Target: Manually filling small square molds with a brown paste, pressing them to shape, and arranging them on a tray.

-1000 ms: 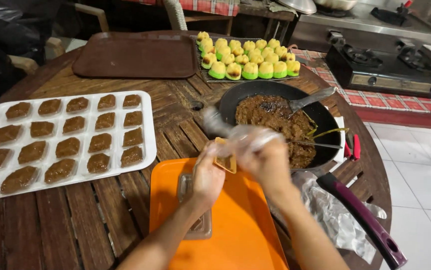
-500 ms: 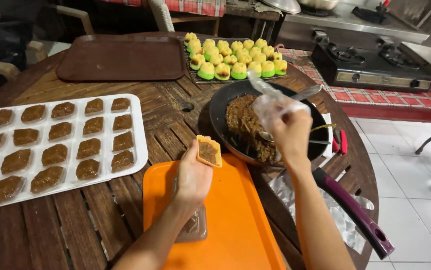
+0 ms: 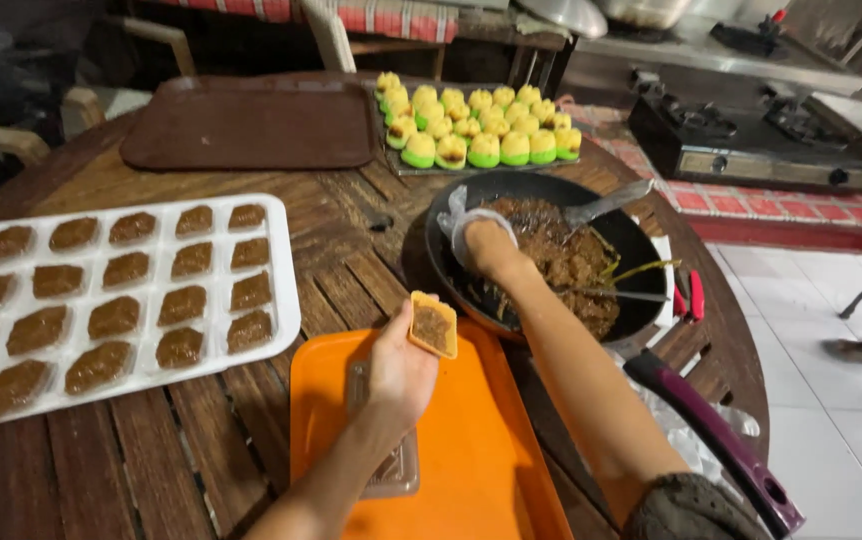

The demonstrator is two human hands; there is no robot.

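The little square pastry shell (image 3: pixel 433 324) looks yellowish with brown filling pressed in, pinched upright at the left fingertips (image 3: pixel 413 322). The dark sticky filling (image 3: pixel 561 262) sits heaped in the black pan (image 3: pixel 448 266), right under the plastic-covered right fingers (image 3: pixel 469 226).

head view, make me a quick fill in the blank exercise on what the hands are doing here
1. The left hand holds a small filled mould above the ____ cutting board.
2. The right hand reaches into the black ____ of brown filling.
3. The white tray of brown pieces lies on the person's ____ side.

Missing words: orange; pan; left
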